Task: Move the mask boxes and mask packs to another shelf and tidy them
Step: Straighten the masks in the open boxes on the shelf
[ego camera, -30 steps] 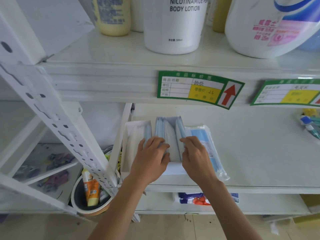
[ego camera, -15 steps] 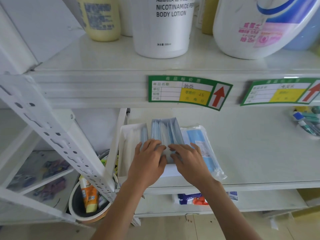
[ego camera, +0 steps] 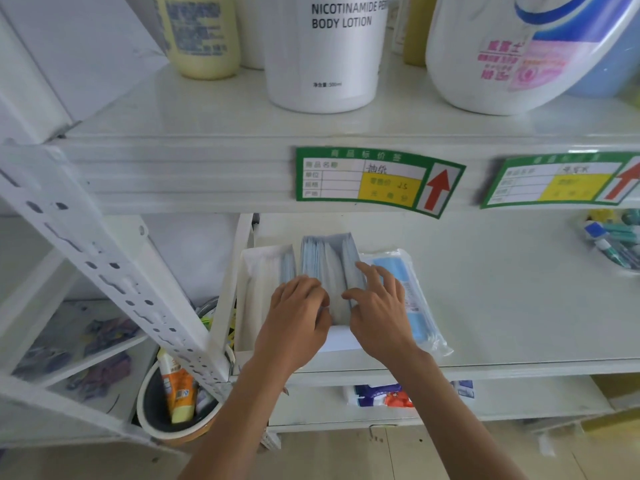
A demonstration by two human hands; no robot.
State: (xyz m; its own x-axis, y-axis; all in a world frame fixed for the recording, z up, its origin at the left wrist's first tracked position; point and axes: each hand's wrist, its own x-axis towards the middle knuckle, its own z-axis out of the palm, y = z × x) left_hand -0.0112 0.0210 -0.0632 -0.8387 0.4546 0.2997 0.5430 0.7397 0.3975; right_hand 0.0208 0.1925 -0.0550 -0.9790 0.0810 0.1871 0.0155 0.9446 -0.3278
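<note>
Left grip: the left hand [ego camera: 294, 317] lies on the upright masks in the white mask box [ego camera: 256, 299], fingers bent over their top edges; whether it clasps any is hard to tell.
Right grip: the right hand [ego camera: 377, 306] rests with spread, nearly straight fingers on the right side of the same stack, thumb tucked toward the masks; nothing is seen pinched.
Task things: the open box sits at the left end of the middle shelf [ego camera: 502, 306], near its front edge; a clear mask pack [ego camera: 415, 299] of blue masks lies flat just to its right, touching the right hand.
Hidden: the hands cover the box's front half; its lettering is unreadable.
Around: a body lotion bottle [ego camera: 329, 53] and a big jug [ego camera: 512, 53] stand on the shelf above, tops cut off; two green price tags [ego camera: 374, 181] hang on that shelf's lip.
In the way: a slanted perforated post [ego camera: 114, 282] crosses left of the box.
Open room: bare shelf stretches right of the pack up to a cluster of toothbrushes [ego camera: 616, 240] at the frame edge.
</note>
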